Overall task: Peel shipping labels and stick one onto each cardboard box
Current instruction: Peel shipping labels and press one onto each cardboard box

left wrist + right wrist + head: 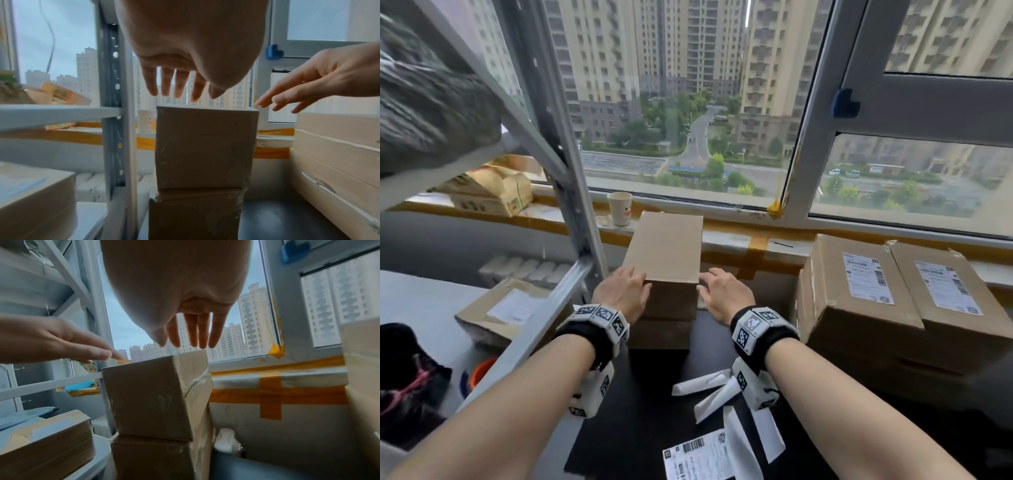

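A plain cardboard box [666, 246] with a bare top stands on a second box [661, 334] at the middle of the dark table [640, 411]. My left hand [625, 291] reaches its near left corner with straight fingers and my right hand [722, 291] reaches the near right corner; both hold nothing. In the left wrist view the left fingers [176, 84] hover just above the top box [205, 146]. In the right wrist view the right fingers [195, 331] hang over the box [148, 399]. A printed shipping label [698, 455] lies near the table's front edge.
Two boxes [866, 294] bearing labels [868, 277] stand stacked at the right. Peeled white backing strips [709, 394] lie under my right wrist. A grey metal shelf post [571, 192] rises at the left, with another labelled box [506, 311] beneath. A paper cup [619, 208] sits on the windowsill.
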Demonstrator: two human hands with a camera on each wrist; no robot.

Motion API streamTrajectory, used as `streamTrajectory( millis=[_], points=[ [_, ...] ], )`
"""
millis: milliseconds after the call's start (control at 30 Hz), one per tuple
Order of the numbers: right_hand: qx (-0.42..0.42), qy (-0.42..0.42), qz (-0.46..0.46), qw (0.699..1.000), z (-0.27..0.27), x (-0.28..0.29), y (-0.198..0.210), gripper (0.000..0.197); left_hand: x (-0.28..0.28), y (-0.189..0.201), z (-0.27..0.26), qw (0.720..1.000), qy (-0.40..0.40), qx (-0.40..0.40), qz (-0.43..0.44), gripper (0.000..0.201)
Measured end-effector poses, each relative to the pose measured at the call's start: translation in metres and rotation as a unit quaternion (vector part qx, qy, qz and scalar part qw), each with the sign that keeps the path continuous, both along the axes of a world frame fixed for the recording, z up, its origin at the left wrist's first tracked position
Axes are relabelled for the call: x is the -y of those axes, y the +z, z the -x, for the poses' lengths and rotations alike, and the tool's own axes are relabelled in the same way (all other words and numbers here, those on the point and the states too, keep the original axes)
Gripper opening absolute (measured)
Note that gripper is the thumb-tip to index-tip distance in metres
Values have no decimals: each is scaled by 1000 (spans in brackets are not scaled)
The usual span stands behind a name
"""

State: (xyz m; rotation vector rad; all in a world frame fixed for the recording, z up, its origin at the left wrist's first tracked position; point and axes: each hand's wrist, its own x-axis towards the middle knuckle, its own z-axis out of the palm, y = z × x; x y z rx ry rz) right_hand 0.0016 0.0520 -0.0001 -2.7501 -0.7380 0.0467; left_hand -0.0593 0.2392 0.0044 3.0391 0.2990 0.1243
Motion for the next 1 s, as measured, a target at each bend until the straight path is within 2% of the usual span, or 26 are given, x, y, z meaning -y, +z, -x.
streamTrajectory(
  millis=[133, 233, 333, 467, 633, 733, 933, 1000],
  points=[
    [-42, -23, -69, 996, -11, -18, -10, 31, -20, -10, -5, 997, 23, 4, 78, 37],
    [-89, -64, -151, 982, -18, -24, -15, 36, -26, -15, -13, 983, 55, 9, 175, 47],
    [-129, -112, -259, 951, -25, -29, -22, 35, -22, -18, -22, 957, 128, 14, 260, 53],
    [-166, -156, -366, 902, -29, -32, -28, 35, -15, -20, -29, 937, 169, 64, 300, 38],
    [-126, -172, -415, 884, -30, 0, -18, 43, 7, -9, -38, 915, 126, 148, 353, 41],
    [-82, -205, -418, 881, -29, 33, -9, 40, 38, -5, -47, 889, 85, 184, 411, 38],
    [-31, -261, -334, 905, -13, 97, -29, 40, 92, -50, -59, 819, 76, 138, 552, 30],
    [-36, -265, -317, 910, -9, 109, -38, 41, 102, -67, -57, 815, 76, 122, 562, 29]
  ],
)
